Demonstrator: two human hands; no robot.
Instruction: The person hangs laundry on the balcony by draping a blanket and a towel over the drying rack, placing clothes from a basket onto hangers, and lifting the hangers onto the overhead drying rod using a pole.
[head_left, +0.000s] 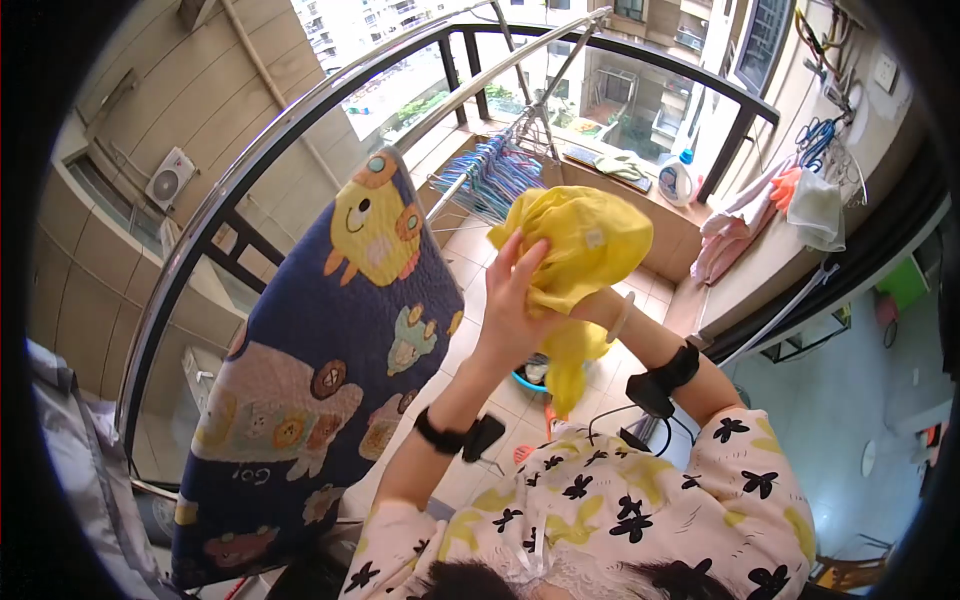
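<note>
A bunched yellow cloth garment with a small pale label is held up in front of me. My left hand grips its left side, fingers curled over the fabric. My right hand reaches in from the right; the cloth covers its fingers, so their grip is hidden. A loose yellow end dangles below both hands. Beneath it, a blue basin with things in it is partly visible on the floor. To the left of my left hand hangs a dark blue quilted mat with cartoon animals.
Many hangers hang in a cluster on the drying rack ahead. A detergent bottle stands on the ledge by the railing. Pink cloth and a white mesh bag hang at the right wall. Grey fabric is at far left.
</note>
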